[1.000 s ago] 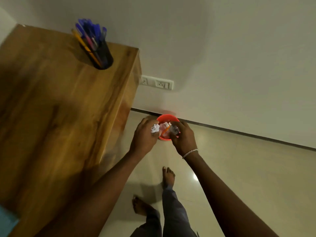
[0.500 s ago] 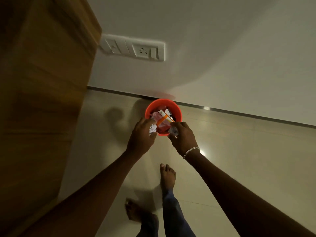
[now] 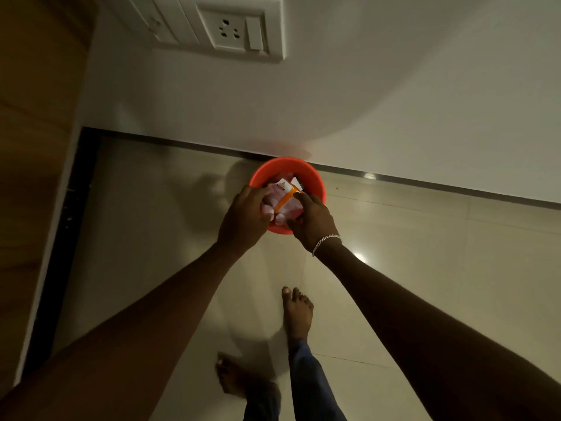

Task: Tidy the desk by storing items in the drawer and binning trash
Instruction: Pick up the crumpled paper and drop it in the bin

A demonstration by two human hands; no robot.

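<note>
bin (image 3: pixel 314 182): orange and round, stood on the floor (image 3: pixel 425 253) at the middle of the frame, close against the foot of the wall (image 3: pixel 394 101).
trash (image 3: pixel 291 208): pale pink crumpled pieces are seen inside the bin, with an orange strip (image 3: pixel 284 201) laid across them and a white card (image 3: pixel 285 184) toward the far side.
left hand (image 3: pixel 244 218): held over the bin's left rim, knuckles up, fingers curled down onto the trash; whether the grip is pinching a piece cannot be told.
right hand (image 3: pixel 314 221): held over the bin's lower right rim, fingers reached into the trash with the thumb set apart below them; whether the grip holds anything cannot be told.
bracelet (image 3: pixel 326 240): a silver chain is worn on the right wrist.
counter (image 3: pixel 36 117): its wooden side is seen along the left edge of the frame.
socket plate (image 3: pixel 230 28): white, fixed on the wall at the top middle.
bare foot (image 3: pixel 297 311): planted on the floor below the bin, between the 2 arms.
</note>
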